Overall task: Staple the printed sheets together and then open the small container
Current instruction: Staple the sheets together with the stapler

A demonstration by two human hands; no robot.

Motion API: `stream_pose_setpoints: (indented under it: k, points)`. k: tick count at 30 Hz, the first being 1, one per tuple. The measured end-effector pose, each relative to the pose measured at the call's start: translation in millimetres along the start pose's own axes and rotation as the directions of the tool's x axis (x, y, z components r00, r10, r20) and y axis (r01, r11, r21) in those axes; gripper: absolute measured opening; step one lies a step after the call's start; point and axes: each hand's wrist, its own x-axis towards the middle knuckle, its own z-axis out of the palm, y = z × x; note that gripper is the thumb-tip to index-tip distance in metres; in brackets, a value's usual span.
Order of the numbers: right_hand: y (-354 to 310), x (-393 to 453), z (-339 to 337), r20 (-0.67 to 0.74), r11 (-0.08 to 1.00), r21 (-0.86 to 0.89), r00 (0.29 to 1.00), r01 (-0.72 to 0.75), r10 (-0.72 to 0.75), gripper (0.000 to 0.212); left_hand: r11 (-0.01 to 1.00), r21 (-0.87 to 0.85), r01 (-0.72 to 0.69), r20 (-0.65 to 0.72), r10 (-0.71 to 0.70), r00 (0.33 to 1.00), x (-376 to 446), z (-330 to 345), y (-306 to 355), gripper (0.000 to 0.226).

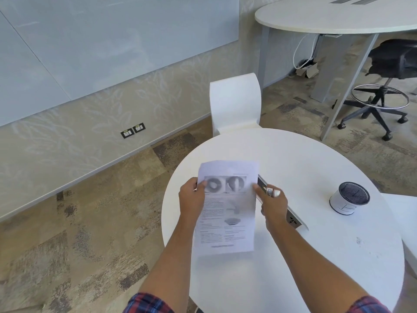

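Observation:
The printed sheets (226,213) with pictures and text hang above the near left part of the round white table (316,168). My left hand (191,197) pinches their left edge near the top. My right hand (272,203) grips the right edge at about the same height. A small white cylindrical container (347,198) with a dark lid stands on the table at the right, well apart from both hands. No stapler is plainly visible.
A white power-socket strip (295,219) lies on the table just behind my right hand. A white chair (234,102) stands at the table's far side. A larger table (338,16) and a black office chair (388,82) stand at the back right.

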Motion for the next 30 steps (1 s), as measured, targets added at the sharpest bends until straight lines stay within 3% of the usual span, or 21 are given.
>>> stream_pose_setpoints:
  k: [4,8,14,18,22,30]
  points:
    - [26.7,-3.9,-23.0,0.237,0.962,-0.221,0.948,-0.16,0.212,0.034,0.946,-0.269,0.183,-0.036,-0.199,0.979,6.2,-5.4,-15.4,0.03]
    - [45.0,-7.2,-33.1,0.463,0.913,-0.375,0.822,-0.158,0.332,0.038,0.911,-0.329,0.248,-0.015,-0.268,0.963,4.8,-7.9,-30.0,0.027]
    - [51.1,-4.9,-23.3,0.416,0.894,-0.428,0.849,-0.132,0.325,0.034,0.913,-0.231,0.336,0.061,-0.331,0.942,-14.6,-13.8,-49.0,0.034]
    - [62.0,-5.9,-13.7,0.369,0.854,-0.509,0.869,-0.106,0.328,0.028,0.823,-0.139,0.551,0.159,-0.53,0.833,-31.8,-16.1,-93.2,0.052]
    - [78.0,-10.0,-9.0,0.317,0.791,-0.603,0.879,-0.102,0.355,0.03,0.762,-0.078,0.643,0.263,-0.607,0.75,-49.5,-22.7,-128.5,0.019]
    - [86.9,-7.4,-10.8,0.285,0.758,-0.644,0.887,-0.103,0.362,0.02,0.83,0.079,0.553,0.263,-0.552,0.791,-43.0,-25.1,-157.9,0.042]
